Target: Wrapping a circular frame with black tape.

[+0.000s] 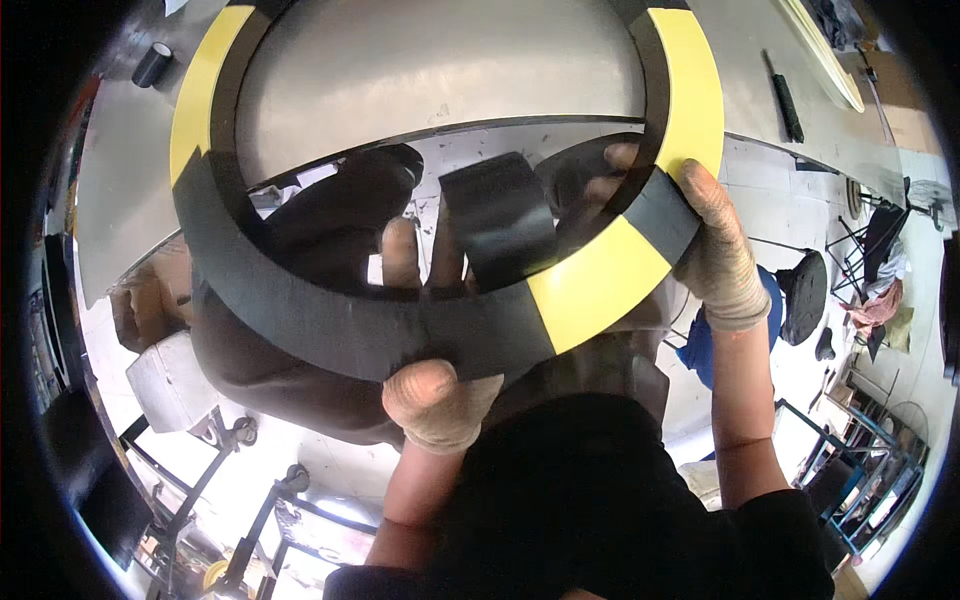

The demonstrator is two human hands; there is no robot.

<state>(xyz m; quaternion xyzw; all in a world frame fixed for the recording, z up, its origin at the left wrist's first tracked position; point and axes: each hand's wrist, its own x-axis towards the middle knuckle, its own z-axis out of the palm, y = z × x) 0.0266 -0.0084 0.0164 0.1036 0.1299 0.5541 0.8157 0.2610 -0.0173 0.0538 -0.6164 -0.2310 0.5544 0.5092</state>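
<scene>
ring (330, 320): big, round, flat, yellow with smooth black tape, held up over the shiny metal table (430, 70) edge | left hand (440, 400): dusty glove, pinching ring's bottom | right hand (715, 250): pinching ring's right side

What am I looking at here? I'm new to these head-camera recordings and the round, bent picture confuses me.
This is one view from a wide fisheye camera worn on a person's head, looking down at their own two hands; the lens bends straight edges. Both hands wear thin beige gloves. The left hand grips the lower edge of a big ring, yellow in places and covered in black tape elsewhere. The right hand holds the ring's right side. A black tape roll shows through the ring's opening. Behind is a grey metal table with a small black roll and a dark bar-shaped tool on it.
</scene>
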